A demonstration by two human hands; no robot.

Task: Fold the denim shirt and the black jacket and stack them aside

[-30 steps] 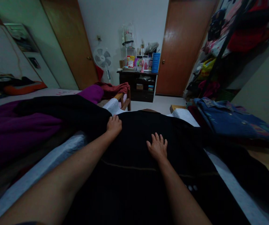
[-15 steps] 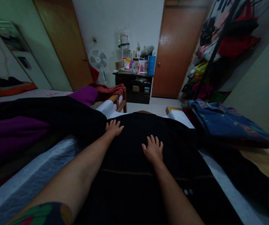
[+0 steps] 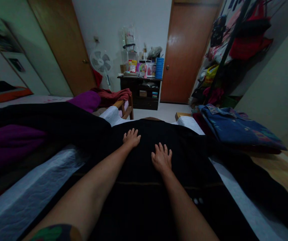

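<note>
A black long-sleeved garment [image 3: 144, 160], perhaps a jacket, lies spread out before me, its sleeves stretched to both sides. My left hand [image 3: 132, 138] rests flat on its upper part, fingers apart. To the right of it, my right hand [image 3: 162, 157] also presses flat on the cloth with spread fingers. Neither hand grips anything. A thin brownish seam line crosses the garment below my hands, and a few small pale round spots show near my right forearm. The left sleeve [image 3: 58, 115] lies over purple cloth [image 3: 13, 140].
Under the garment is a pale quilted mattress [image 3: 40, 184]. A folded denim shirt [image 3: 236, 125] lies on a dark red pile at right. Farther off stand a dark cabinet [image 3: 138, 103], a white fan [image 3: 101, 62] and a wooden door [image 3: 180, 53]. Bags hang at upper right.
My left hand has slid to the right over the black garment, closer to my right hand. My right hand stays nearly in place on the cloth. The view has shifted slightly.
</note>
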